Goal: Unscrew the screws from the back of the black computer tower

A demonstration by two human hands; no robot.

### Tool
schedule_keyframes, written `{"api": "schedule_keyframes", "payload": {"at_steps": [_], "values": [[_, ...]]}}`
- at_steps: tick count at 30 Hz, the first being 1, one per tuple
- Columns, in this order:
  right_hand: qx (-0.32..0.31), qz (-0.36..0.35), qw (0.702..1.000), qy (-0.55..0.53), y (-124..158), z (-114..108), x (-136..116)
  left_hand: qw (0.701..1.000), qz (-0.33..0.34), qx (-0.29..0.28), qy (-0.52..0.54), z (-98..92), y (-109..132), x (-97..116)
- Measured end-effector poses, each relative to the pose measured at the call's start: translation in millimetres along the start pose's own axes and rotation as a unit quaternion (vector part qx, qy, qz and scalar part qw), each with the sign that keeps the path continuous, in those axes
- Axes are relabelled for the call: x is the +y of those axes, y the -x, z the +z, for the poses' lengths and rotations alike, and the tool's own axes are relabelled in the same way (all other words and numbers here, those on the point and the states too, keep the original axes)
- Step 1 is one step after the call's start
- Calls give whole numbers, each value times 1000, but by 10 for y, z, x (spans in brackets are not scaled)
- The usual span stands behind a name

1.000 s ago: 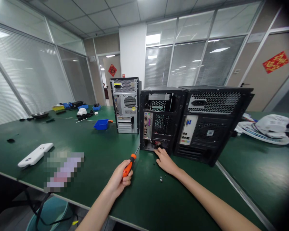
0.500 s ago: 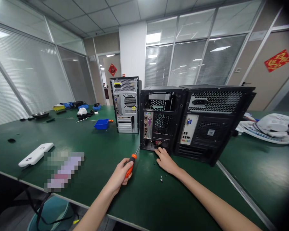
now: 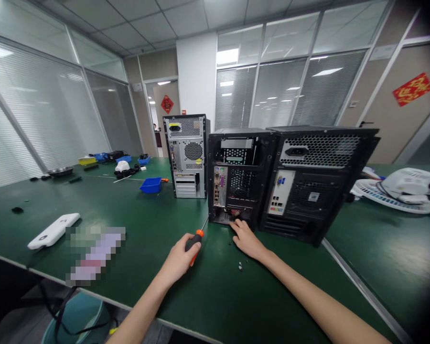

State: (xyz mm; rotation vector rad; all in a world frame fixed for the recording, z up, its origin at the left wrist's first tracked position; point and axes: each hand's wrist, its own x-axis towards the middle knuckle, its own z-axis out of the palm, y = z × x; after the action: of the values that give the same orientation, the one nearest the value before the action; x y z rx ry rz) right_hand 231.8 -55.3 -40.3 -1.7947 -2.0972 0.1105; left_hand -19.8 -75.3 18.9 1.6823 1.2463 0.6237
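Note:
My left hand (image 3: pixel 184 255) is closed around the orange and black handle of a screwdriver (image 3: pixel 199 233). The screwdriver's shaft points up and right, its tip at the lower left corner of a black open computer case (image 3: pixel 236 210). Against the bottom rear edge of that case rests my right hand (image 3: pixel 246 238), fingers stretched out and thumb apart. Its fingertips are partly lost against the dark opening, where some wires show. Small screws (image 3: pixel 240 266) lie on the green table (image 3: pixel 208 296) below my right hand.
Another black computer case (image 3: pixel 308 191) stands close on the right, and a silver-backed one (image 3: pixel 188 157) behind on the left. A blue bin (image 3: pixel 151 185), a white power bank-like object (image 3: pixel 53 231) and a blurred-out item lie leftward. A white fan (image 3: pixel 404 188) lies far right.
My left hand has turned on the screwdriver handle, its fingers and thumb now shifted round it. My right hand stays at the same spot on the case.

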Motion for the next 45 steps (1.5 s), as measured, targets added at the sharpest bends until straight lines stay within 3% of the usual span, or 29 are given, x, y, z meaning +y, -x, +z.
{"api": "schedule_keyframes", "payload": {"at_steps": [15, 45], "values": [[4, 1, 1000, -1, -3, 3, 14, 986, 54, 26, -154, -81, 65, 96], [7, 2, 1000, 2, -14, 34, 35, 940, 35, 29, -337, -86, 110, 198]]}}
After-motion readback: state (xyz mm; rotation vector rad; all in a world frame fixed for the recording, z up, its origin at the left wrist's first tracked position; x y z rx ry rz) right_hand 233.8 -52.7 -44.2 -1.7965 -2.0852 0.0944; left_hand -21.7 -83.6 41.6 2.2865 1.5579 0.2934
